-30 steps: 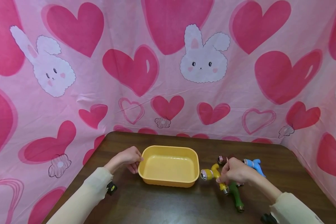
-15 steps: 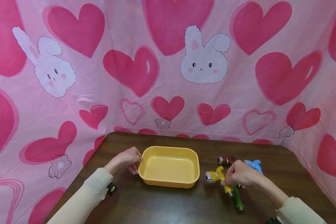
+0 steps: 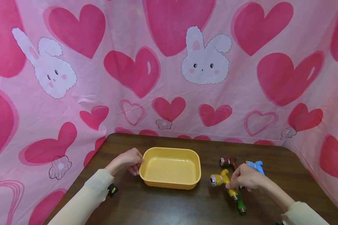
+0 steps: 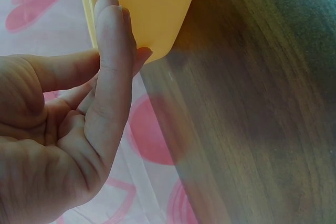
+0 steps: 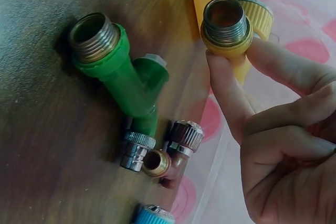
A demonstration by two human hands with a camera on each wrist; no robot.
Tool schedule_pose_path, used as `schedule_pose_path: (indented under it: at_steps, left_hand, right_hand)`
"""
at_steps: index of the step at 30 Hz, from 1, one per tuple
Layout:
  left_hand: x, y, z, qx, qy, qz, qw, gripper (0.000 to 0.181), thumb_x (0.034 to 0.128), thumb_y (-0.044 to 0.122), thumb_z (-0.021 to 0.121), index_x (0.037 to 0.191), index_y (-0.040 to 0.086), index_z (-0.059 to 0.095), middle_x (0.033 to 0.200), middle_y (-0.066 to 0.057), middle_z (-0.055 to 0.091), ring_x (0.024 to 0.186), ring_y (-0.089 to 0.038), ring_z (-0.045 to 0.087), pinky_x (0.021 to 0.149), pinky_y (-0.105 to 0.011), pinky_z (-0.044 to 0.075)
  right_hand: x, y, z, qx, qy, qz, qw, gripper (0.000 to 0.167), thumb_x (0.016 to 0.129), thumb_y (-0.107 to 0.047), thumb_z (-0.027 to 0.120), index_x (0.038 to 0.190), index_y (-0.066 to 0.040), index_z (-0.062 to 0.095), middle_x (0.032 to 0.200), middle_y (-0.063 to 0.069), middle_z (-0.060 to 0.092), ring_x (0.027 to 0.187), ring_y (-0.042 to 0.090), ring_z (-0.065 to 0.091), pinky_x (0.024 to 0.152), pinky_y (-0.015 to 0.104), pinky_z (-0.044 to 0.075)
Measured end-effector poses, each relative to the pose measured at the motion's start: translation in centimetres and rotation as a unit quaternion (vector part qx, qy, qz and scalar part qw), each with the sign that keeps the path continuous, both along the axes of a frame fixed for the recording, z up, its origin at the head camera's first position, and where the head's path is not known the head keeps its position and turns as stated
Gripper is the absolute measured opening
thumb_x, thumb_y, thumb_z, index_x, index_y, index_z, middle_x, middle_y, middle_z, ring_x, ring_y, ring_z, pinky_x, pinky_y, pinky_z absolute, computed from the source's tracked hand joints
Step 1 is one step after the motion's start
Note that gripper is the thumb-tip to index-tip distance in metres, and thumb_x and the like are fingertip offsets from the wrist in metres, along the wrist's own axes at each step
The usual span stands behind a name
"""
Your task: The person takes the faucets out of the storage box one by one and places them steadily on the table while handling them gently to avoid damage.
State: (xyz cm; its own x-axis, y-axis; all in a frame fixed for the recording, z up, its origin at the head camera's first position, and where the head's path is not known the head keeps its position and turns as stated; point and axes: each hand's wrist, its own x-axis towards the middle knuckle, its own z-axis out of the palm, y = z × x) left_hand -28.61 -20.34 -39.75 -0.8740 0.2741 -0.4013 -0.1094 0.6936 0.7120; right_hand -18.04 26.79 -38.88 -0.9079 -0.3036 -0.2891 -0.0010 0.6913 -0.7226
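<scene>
My left hand (image 3: 129, 160) pinches the left end of a yellow plastic basin (image 3: 171, 185), which holds nothing; the left wrist view shows thumb and fingers at its wall (image 4: 157, 9). To the basin's right, my right hand (image 3: 247, 178) pinches a yellow water tap (image 3: 218, 180) between thumb and finger. In the right wrist view its metal threaded inlet (image 5: 227, 30) faces the camera. Partly behind the hand lies a green tap (image 3: 240, 204), seen more fully as a green body (image 5: 123, 87) in the right wrist view. Whether the yellow tap touches the table cannot be told.
A dark red tap (image 3: 226, 161) lies behind the yellow one. Farther right is a blue tap (image 3: 255, 166), partly covered by the right hand. All rest on a brown wooden table (image 3: 163, 209), with a pink heart-patterned cloth (image 3: 169, 87) hanging behind and at both sides.
My right hand has moved the yellow tap to the right and slightly toward me, away from the basin and over the green tap. The left hand and basin have stayed in place.
</scene>
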Motion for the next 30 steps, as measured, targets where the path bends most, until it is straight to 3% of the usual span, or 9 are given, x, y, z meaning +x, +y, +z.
schedule_pose_path:
  at_steps: [10,30]
  left_hand:
    - [0.0,0.0,0.0,-0.003,0.0,0.006,1.0,0.021,0.1047,0.008,0.063,0.092,-0.002,0.077,0.071,-0.017,0.069,0.052,-0.021,0.069,0.056,-0.036,0.063]
    - [-0.1,0.0,0.0,-0.004,0.0,0.003,1.0,0.02,0.1048,0.008,0.063,0.093,-0.001,0.077,0.072,-0.017,0.07,0.053,-0.021,0.069,0.056,-0.036,0.063]
  right_hand:
    - [0.4,1.1,-0.4,-0.019,-0.013,0.0,0.9997,0.022,0.09,-0.024,0.082,0.075,-0.008,0.077,0.067,0.006,0.069,0.046,0.004,0.051,0.043,0.017,0.034]
    - [0.9,3.8,-1.2,-0.043,-0.026,0.011,0.9987,0.029,0.093,-0.021,0.077,0.073,-0.002,0.075,0.062,0.004,0.065,0.046,0.006,0.048,0.043,0.019,0.034]
